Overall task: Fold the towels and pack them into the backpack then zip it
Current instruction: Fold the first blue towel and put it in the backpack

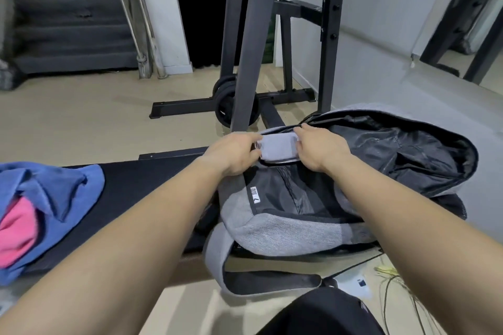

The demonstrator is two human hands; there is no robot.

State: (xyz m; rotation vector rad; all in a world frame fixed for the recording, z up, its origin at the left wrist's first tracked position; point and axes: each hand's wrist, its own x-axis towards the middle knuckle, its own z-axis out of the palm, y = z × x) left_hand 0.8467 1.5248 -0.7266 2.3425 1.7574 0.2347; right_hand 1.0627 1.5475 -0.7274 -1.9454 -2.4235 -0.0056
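My left hand (234,153) and right hand (321,148) grip the folded grey towel (279,148) above the open backpack (272,234), my fingers covering its ends; the pink towel (16,231) is cut off at the left edge.

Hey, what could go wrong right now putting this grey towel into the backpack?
The folded grey towel, pinched between the left hand and right hand, may come unfolded going into the backpack. The backpack sits at the edge of the bench and might slide off when pushed.
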